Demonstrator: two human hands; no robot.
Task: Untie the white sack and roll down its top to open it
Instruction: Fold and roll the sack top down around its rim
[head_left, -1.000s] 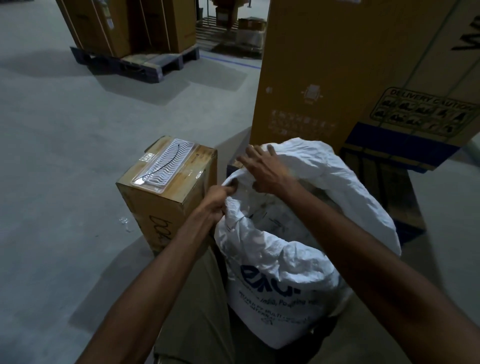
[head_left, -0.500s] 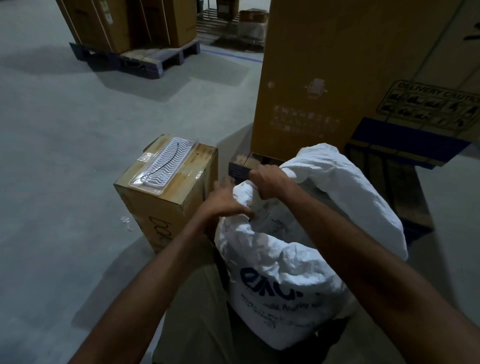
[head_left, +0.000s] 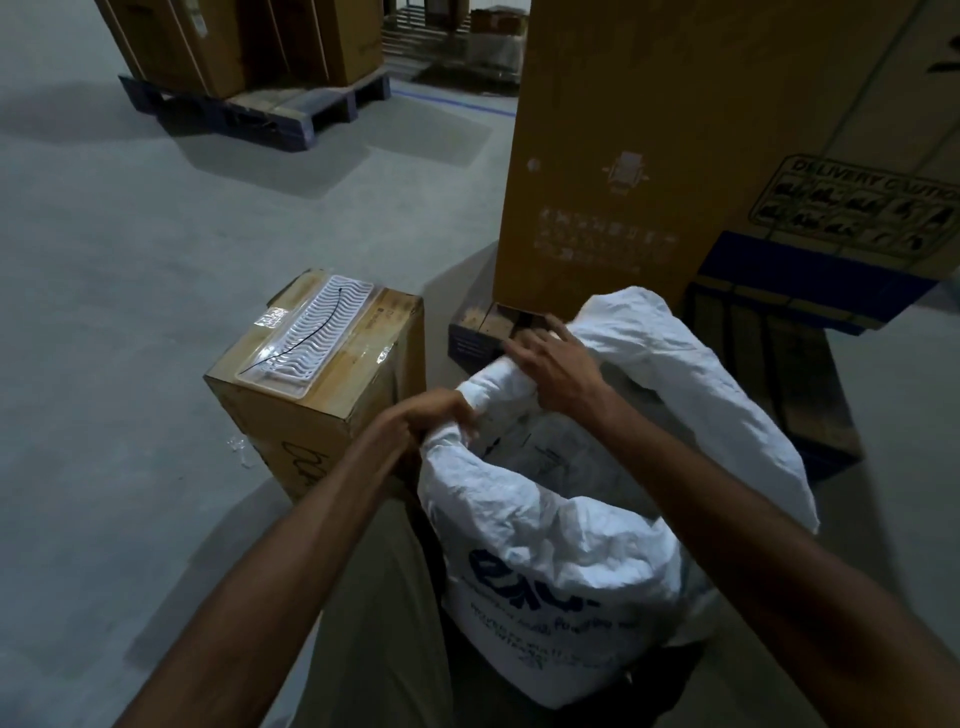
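Head view: white sack (head_left: 561, 561) stands open on the floor (head_left: 130, 312), between a small carton (head_left: 322, 384) and a tall carton (head_left: 675, 145). Left hand (head_left: 421, 415) grips the rolled rim at its left. Right hand (head_left: 550, 364) curls over the rim's far edge, fingers folding it.

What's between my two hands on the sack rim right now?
In the head view, only a rolled stretch of the white sack rim runs from the left hand to the right hand.

Dim, bluish light; soft shadows on the floor (head_left: 130, 270); wide-angle bending at edges.
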